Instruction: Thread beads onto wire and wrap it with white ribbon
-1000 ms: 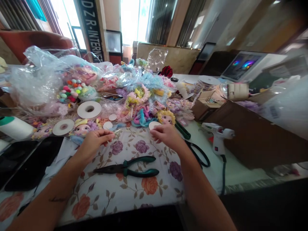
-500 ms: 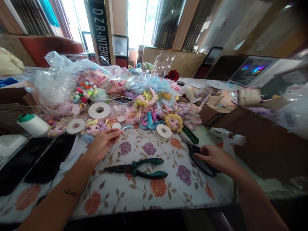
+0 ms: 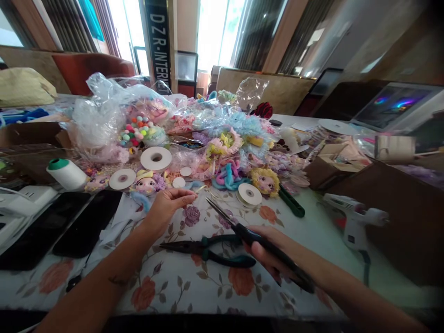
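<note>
My right hand (image 3: 268,252) grips black-handled scissors (image 3: 239,229), their blades a little apart and pointing up-left towards my left hand. My left hand (image 3: 169,203) rests on the floral cloth (image 3: 194,289) with thumb and fingers pinched on something thin and pale; what it is I cannot tell. Green-handled pliers (image 3: 211,249) lie on the cloth between my two hands. A small white ribbon spool (image 3: 249,194) lies just beyond the scissor tips, next to a yellow-haired doll head (image 3: 265,180).
A heap of pastel craft pieces, doll heads and plastic bags (image 3: 104,115) fills the far table. White ribbon spools (image 3: 156,158), a white thread cone (image 3: 65,173), two black phones (image 3: 62,226) at left. A white glue gun (image 3: 354,219) and brown boxes (image 3: 388,217) at right.
My right hand left the ribbon spool, took the scissors from the right and brought them up towards my left hand. The view has shifted a little left.
</note>
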Available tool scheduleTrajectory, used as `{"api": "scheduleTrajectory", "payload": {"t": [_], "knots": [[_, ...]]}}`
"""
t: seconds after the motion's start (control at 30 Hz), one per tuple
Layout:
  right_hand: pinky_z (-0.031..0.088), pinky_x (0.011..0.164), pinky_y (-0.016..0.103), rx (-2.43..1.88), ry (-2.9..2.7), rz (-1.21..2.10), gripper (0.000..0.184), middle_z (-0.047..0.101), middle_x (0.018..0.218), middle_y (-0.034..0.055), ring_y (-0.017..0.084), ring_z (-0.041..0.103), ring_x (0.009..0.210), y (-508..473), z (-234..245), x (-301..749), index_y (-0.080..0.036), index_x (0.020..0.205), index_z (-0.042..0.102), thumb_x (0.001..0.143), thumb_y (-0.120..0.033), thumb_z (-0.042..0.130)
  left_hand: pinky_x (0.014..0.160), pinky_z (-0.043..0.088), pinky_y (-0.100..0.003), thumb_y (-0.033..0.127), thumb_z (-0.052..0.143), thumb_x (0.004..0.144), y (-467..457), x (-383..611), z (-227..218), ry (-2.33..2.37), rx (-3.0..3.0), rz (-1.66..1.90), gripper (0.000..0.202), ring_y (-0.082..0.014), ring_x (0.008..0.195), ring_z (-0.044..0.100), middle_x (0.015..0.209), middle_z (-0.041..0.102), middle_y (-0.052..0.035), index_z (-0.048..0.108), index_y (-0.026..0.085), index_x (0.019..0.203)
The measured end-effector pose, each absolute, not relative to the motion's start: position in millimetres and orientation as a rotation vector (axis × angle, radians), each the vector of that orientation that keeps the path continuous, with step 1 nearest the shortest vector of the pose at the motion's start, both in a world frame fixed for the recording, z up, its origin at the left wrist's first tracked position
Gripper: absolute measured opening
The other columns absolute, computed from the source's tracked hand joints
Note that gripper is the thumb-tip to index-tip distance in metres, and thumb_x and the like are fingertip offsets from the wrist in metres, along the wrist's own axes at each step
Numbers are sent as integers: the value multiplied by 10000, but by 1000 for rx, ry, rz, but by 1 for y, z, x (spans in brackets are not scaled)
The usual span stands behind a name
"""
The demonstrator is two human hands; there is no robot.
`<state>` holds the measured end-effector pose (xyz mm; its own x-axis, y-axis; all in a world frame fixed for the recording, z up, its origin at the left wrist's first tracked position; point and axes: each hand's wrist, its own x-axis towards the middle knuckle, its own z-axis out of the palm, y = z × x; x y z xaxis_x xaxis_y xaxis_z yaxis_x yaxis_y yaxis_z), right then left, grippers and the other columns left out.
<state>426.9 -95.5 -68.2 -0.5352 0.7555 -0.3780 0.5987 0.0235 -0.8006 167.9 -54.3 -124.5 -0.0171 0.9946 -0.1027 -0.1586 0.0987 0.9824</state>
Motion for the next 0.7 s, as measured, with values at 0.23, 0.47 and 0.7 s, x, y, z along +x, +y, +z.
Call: {"api": "scheduleTrajectory", "payload": {"t": [0.23, 0.47, 0.7], "knots": [[283, 354, 193, -1453, -2205, 1552, 520, 395, 453, -51, 79, 410, 366, -78, -63, 403, -197, 642, 409, 795, -693, 440, 652, 440, -244, 354, 779, 633, -54, 167, -124, 1184, 1084, 1235, 236, -124, 678, 539, 729, 678, -29, 745, 166, 772], [277, 354, 190, -1393, -2181, 1579, 474, 411, 445, -54, 75, 407, 358, -76, -76, 406, -201, 673, 425, 836, -645, 439, 675, 453, -253, 340, 769, 644, -54, 167, -126, 1182, 1113, 1229, 219, -119, 668, 534, 729, 675, -24, 744, 171, 781], [271, 330, 177, -1434, -2093, 1615, 428, 382, 450, -71, 66, 388, 344, -74, -85, 404, -207, 669, 405, 798, -583, 562, 677, 445, -246, 325, 768, 646, -54, 167, -126, 1165, 1111, 1222, 210, -117, 675, 531, 735, 670, -26, 735, 161, 772]]}}
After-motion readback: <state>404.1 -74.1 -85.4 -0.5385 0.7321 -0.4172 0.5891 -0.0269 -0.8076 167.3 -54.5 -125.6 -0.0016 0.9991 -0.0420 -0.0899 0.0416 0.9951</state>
